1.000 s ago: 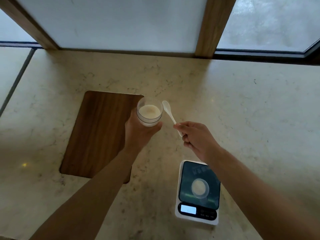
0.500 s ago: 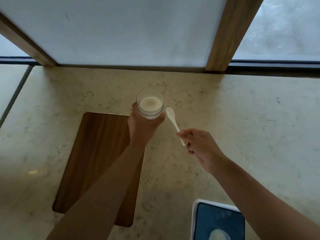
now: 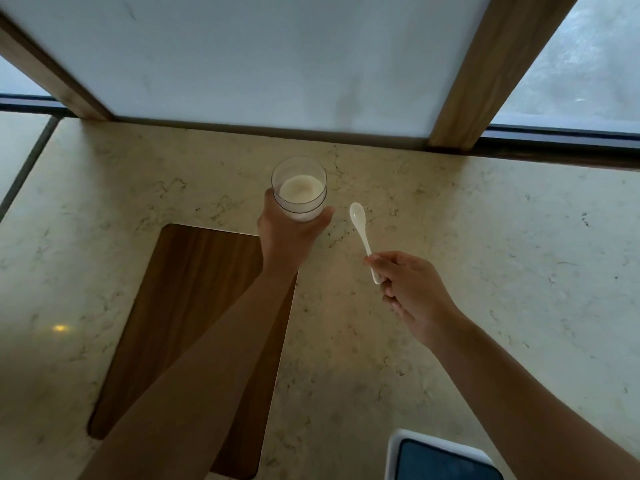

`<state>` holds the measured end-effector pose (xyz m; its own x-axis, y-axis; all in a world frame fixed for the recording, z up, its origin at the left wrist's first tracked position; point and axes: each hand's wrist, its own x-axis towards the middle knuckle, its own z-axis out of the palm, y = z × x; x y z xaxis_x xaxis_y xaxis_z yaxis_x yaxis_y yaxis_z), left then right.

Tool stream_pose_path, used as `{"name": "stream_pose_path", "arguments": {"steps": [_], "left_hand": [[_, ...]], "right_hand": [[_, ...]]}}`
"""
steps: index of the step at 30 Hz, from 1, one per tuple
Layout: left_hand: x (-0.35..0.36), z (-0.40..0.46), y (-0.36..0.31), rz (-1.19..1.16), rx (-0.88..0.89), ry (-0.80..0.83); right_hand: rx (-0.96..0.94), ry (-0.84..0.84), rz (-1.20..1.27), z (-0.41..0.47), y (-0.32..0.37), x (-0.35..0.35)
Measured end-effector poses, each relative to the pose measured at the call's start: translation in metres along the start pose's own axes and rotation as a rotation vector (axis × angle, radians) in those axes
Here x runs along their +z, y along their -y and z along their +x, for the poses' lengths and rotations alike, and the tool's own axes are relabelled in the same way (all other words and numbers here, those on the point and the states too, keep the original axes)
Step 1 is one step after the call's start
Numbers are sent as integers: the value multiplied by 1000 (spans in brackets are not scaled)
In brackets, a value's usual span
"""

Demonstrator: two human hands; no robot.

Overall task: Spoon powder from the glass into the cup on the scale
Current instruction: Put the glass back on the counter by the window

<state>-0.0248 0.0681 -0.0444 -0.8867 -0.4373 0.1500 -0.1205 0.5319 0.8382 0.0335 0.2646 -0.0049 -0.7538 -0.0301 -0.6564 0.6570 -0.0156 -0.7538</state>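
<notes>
My left hand [image 3: 287, 237] grips the glass [image 3: 299, 188] of powder [image 3: 300, 190] near the countertop's [image 3: 485, 271] far edge. Just right, my right hand [image 3: 412, 292] pinches the white spoon [image 3: 362, 233]. The scale [image 3: 440, 459] shows at the near edge.

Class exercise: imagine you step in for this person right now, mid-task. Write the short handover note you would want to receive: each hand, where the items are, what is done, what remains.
Left hand: wrapped around the clear glass of white powder, held upright beyond the brown wooden board.
Right hand: pinching the handle of the small white spoon, bowl pointing away, beside the glass and outside it.
White scale with a dark platform: only a corner shows at the bottom edge; the cup is out of view.
Done: glass and spoon picked up. The spoon bowl looks empty.
Left: dip the spoon into the glass, carry the powder to the cup on the scale and tip it in.
</notes>
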Motion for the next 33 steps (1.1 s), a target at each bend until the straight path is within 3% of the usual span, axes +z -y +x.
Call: {"name": "stream_pose_path", "arguments": {"steps": [20,25,29,33], "left_hand": [[-3,-3,14,-127,-47,55],[-20,-23,26,-109,-56,161],[-39,-45,23,-25,-171,152],[-55,-75,12,-5,-159,189]], "right_hand": [[-18,-21,23,-9,-6,-5],[-21,-36,33,-19,-9,-10],[-22,-39,27,-35,-9,-13],[-50,-42,35,-59,-8,-21]]}}
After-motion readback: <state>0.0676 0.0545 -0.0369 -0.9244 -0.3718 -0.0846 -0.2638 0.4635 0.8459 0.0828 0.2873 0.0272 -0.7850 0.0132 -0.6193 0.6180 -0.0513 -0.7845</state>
